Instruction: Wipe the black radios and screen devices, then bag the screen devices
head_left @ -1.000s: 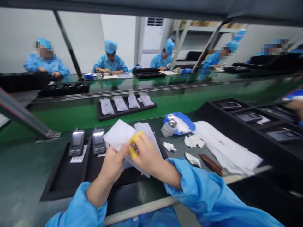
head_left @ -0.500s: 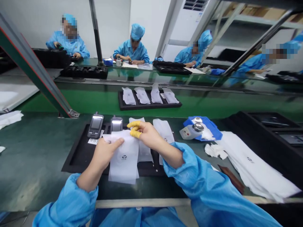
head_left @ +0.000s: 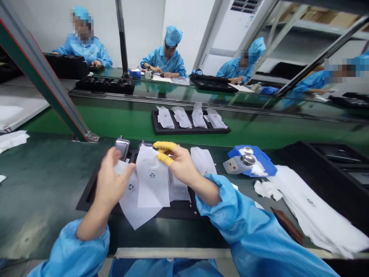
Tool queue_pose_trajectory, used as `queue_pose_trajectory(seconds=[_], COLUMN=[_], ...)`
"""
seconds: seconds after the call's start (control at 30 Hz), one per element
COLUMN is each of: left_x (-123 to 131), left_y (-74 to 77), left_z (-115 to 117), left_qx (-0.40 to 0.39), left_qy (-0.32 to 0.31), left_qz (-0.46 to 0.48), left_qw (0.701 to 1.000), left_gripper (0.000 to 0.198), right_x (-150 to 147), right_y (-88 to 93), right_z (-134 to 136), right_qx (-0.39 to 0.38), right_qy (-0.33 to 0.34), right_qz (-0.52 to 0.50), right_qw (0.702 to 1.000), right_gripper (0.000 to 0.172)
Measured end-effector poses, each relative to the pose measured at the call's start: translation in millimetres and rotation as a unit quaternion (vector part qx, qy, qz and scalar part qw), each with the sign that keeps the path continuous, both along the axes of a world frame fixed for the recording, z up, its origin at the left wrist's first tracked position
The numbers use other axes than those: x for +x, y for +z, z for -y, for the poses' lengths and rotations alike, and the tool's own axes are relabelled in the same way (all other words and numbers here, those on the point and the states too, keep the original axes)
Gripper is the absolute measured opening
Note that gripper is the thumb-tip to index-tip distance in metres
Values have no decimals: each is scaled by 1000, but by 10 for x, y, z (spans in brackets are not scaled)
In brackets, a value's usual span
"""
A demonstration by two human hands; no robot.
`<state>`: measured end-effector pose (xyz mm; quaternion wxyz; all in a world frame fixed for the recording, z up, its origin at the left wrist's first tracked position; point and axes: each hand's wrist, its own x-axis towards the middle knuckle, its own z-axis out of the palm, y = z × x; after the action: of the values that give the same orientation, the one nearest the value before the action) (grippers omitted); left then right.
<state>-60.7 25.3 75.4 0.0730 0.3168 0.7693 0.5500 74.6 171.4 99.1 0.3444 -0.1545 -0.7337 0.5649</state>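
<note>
My right hand (head_left: 183,163), with yellow finger cots on thumb and forefinger, pinches the top corner of a white plastic bag (head_left: 152,188) with a recycling mark. Behind it, a second such bag (head_left: 132,202) hangs tilted over the black foam tray (head_left: 92,194). My left hand (head_left: 111,179) is beside that second bag, thumb and fingers apart and slightly blurred. Two handheld devices with screens, one (head_left: 123,146) at the tray's left and another (head_left: 145,144) mostly hidden by the held bag, sit in the tray. A bagged item (head_left: 203,159) lies at its right.
Farther back, another foam tray (head_left: 193,130) holds several bagged items. To the right are a blue bin (head_left: 266,171), a metal-capped bottle (head_left: 235,164), crumpled tissue (head_left: 268,189), a bag stack (head_left: 311,207) and a brown strip (head_left: 286,225). Several co-workers sit across the bench.
The two overlapped bags have come apart: one stays in my right hand, the other has swung down-left. My left hand has moved left and spread its fingers. The view has shifted slightly.
</note>
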Motion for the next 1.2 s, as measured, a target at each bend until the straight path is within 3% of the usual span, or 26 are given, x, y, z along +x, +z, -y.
queue_pose_trajectory(seconds=[0.07,0.13,0.23,0.37,0.43,0.6,0.77,0.9,1.03,1.1,1.2], left_x=[99,154,164,158,167,184,181,205,288,349,443], left_y=[24,28,-11,-98,-128,-157,-180,-129,11,86,177], left_z=[-92,-149,-147,-108,-110,-130,-134,-112,-100,-108,-124], left_qx=[61,94,106,81,72,74,95,100,85,69,58], left_qy=[-142,-204,-163,-128,-114,-84,-71,-55,-50,-48,-47], left_qz=[181,320,387,374,362,338,317,288,247,204,147], left_qw=[971,921,901,915,923,934,941,951,964,975,986], left_gripper=[73,64,50,46,44,43,38,31,25,21,17], right_x=[-45,-93,-252,-682,-909,-1184,-970,-569,-192,-63,63], right_y=[5,27,88,120,67,-151,-61,270,670,835,979], right_z=[53,45,-110,-447,-576,-659,-585,-522,-473,-422,-298], right_qx=[-14,-15,37,143,143,110,112,145,163,145,123], right_qy=[29,51,24,-69,-68,-43,-54,-113,-208,-207,-190], right_qz=[-2,32,124,295,349,390,335,244,-12,-96,-123], right_qw=[999,998,991,942,924,913,934,952,964,963,966], right_gripper=[24,30,40,22,11,21,15,15,15,21,29])
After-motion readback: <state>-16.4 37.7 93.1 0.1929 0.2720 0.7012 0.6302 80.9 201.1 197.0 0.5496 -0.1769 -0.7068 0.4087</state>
